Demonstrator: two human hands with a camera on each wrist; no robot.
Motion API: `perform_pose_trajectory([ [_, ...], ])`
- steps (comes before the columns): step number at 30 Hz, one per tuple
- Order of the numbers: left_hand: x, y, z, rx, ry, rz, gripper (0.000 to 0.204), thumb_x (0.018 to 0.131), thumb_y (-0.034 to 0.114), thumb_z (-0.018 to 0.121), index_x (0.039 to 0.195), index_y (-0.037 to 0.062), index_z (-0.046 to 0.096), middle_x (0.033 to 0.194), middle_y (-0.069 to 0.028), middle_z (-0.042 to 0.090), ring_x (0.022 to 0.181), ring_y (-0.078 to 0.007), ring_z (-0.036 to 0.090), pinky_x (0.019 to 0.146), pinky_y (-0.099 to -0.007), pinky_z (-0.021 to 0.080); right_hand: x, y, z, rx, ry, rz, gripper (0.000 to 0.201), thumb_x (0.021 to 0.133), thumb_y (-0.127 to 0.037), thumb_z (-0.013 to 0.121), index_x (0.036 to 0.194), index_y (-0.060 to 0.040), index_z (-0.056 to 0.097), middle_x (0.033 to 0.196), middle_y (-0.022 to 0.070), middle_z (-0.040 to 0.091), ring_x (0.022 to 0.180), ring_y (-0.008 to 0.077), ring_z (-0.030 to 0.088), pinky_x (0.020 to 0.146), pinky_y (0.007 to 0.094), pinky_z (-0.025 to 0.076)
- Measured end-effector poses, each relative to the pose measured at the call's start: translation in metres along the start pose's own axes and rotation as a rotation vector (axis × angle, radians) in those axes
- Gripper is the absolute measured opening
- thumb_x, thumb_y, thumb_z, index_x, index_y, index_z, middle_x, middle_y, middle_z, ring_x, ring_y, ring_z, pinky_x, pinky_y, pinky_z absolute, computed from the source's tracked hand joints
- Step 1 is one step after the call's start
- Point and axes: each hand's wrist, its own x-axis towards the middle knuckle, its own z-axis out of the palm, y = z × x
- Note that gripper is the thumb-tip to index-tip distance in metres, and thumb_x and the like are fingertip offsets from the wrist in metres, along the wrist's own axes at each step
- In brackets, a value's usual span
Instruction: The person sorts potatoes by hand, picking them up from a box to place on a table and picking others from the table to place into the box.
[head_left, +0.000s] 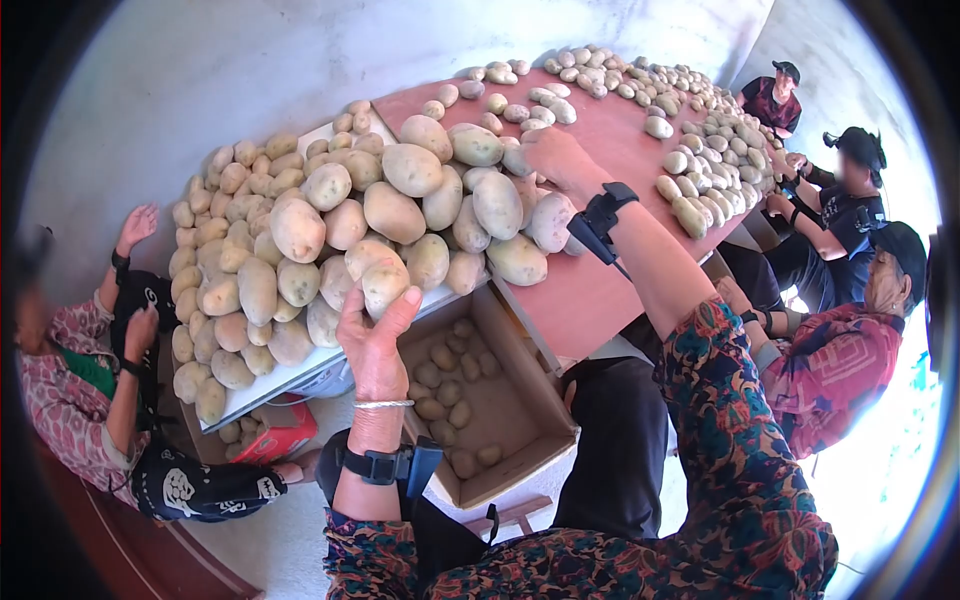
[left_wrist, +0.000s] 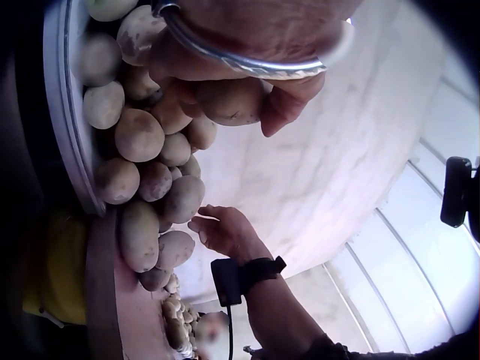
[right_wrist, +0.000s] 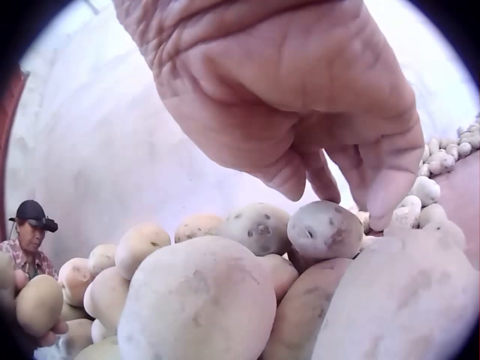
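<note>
A big heap of potatoes (head_left: pixel 330 220) lies on a white board (head_left: pixel 262 388) at the near end of a reddish table (head_left: pixel 600 290). My left hand (head_left: pixel 375 335) grips one potato (head_left: pixel 385 283) at the heap's front edge, with the thumb and fingers wrapped round it; in the left wrist view the same potato (left_wrist: pixel 232 101) sits in the palm below a metal bangle (left_wrist: pixel 247 66). My right hand (head_left: pixel 555 155) reaches over the heap's far right side. Its fingertips (right_wrist: pixel 386 206) hang loosely at a small speckled potato (right_wrist: pixel 324 229) and hold nothing.
An open cardboard box (head_left: pixel 520 440) with several small potatoes stands below the table edge. A red box (head_left: pixel 285 430) lies under the board. More potatoes (head_left: pixel 700 150) cover the far end. One person (head_left: pixel 90 400) sits left; others (head_left: pixel 840 350) sit right.
</note>
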Motion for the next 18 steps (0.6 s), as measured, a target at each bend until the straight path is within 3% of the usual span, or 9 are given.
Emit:
perform_pose_trajectory([
  [1, 0.000, -0.002, -0.001, 0.000, 0.001, -0.002, 0.046, 0.075, 0.002, 0.077, 0.118, 0.0006, 0.062, 0.110, -0.0036, 0.063, 0.101, -0.0137, 0.058, 0.092, -0.0278, 0.046, -0.011, -0.003, -0.006, -0.001, -0.002, 0.001, 0.042, 0.089, -0.030, 0.052, 0.116, 0.0013, 0.061, 0.108, 0.0238, 0.066, 0.102, 0.0373, 0.064, 0.087, 0.0462, 0.050],
  [3, 0.000, -0.006, -0.005, 0.000, -0.077, -0.028, 0.052, 0.077, 0.007, 0.076, 0.125, 0.0006, 0.058, 0.114, -0.0053, 0.063, 0.104, -0.0158, 0.058, 0.095, -0.0297, 0.045, -0.044, -0.016, -0.022, 0.154, 0.309, -0.021, 0.036, 0.092, -0.028, 0.051, 0.113, -0.0010, 0.062, 0.100, 0.0223, 0.068, 0.097, 0.0352, 0.065, 0.083, 0.0436, 0.051],
  [4, -0.001, -0.007, -0.004, 0.000, -0.071, -0.025, 0.052, 0.077, 0.007, 0.076, 0.125, 0.0006, 0.058, 0.114, -0.0053, 0.063, 0.104, -0.0158, 0.058, 0.095, -0.0297, 0.045, -0.059, -0.021, -0.024, 0.155, 0.306, -0.027, 0.036, 0.092, -0.028, 0.051, 0.113, -0.0010, 0.062, 0.100, 0.0223, 0.068, 0.097, 0.0352, 0.065, 0.083, 0.0436, 0.051],
  [6, -0.004, -0.008, 0.000, 0.022, -0.137, -0.050, 0.048, 0.073, 0.005, 0.080, 0.118, 0.0044, 0.064, 0.109, -0.0025, 0.063, 0.099, -0.0129, 0.058, 0.092, -0.0275, 0.046, -0.094, -0.032, -0.024, 0.429, 0.126, -0.310, 0.038, 0.093, -0.035, 0.054, 0.108, -0.0021, 0.063, 0.092, 0.0167, 0.069, 0.095, 0.0308, 0.067, 0.079, 0.0398, 0.052],
  [8, -0.004, -0.018, 0.002, 0.220, -0.161, 0.066, 0.044, 0.069, 0.008, 0.083, 0.111, 0.0053, 0.069, 0.117, -0.0038, 0.058, 0.106, -0.0154, 0.057, 0.095, -0.0302, 0.046, -0.147, -0.057, -0.024, 0.674, -0.191, -0.363, 0.051, 0.093, -0.046, 0.056, 0.118, -0.0009, 0.058, 0.093, 0.0131, 0.067, 0.088, 0.0234, 0.068, 0.076, 0.0377, 0.053],
  [12, -0.011, -0.022, 0.016, 0.286, -0.302, 0.176, 0.047, 0.065, 0.007, 0.085, 0.109, 0.0032, 0.069, 0.122, -0.0074, 0.056, 0.115, -0.0201, 0.055, 0.101, -0.0351, 0.043, -0.192, -0.064, 0.004, 0.763, -0.444, -0.323, 0.073, 0.094, -0.051, 0.055, 0.139, 0.0038, 0.039, 0.104, 0.0168, 0.063, 0.083, 0.0169, 0.063, 0.068, 0.0303, 0.054],
  [15, -0.015, -0.020, 0.019, 0.238, -0.343, 0.079, 0.047, 0.066, 0.007, 0.084, 0.110, 0.0023, 0.069, 0.127, -0.0096, 0.057, 0.118, -0.0194, 0.054, 0.103, -0.0352, 0.042, -0.188, -0.045, 0.025, 0.904, -0.431, -0.196, 0.065, 0.093, -0.048, 0.058, 0.132, 0.0016, 0.044, 0.101, 0.0128, 0.064, 0.081, 0.0156, 0.063, 0.065, 0.0280, 0.053],
  [17, -0.018, -0.013, 0.020, 0.213, -0.464, 0.051, 0.045, 0.067, 0.007, 0.084, 0.110, 0.0013, 0.069, 0.132, -0.0128, 0.057, 0.121, -0.0182, 0.053, 0.104, -0.0346, 0.041, -0.188, -0.038, 0.025, 0.998, -0.450, -0.080, 0.051, 0.094, -0.045, 0.057, 0.122, -0.0025, 0.051, 0.098, 0.0077, 0.064, 0.079, 0.0125, 0.062, 0.063, 0.0266, 0.052],
  [18, -0.017, -0.016, 0.018, 0.219, -0.526, 0.092, 0.048, 0.069, 0.007, 0.083, 0.114, 0.0001, 0.067, 0.142, -0.0183, 0.049, 0.123, -0.0166, 0.052, 0.106, -0.0342, 0.040, -0.191, -0.037, 0.025, 0.998, -0.459, -0.091, 0.051, 0.094, -0.045, 0.057, 0.122, -0.0025, 0.051, 0.098, 0.0077, 0.064, 0.079, 0.0125, 0.062, 0.063, 0.0266, 0.052],
])
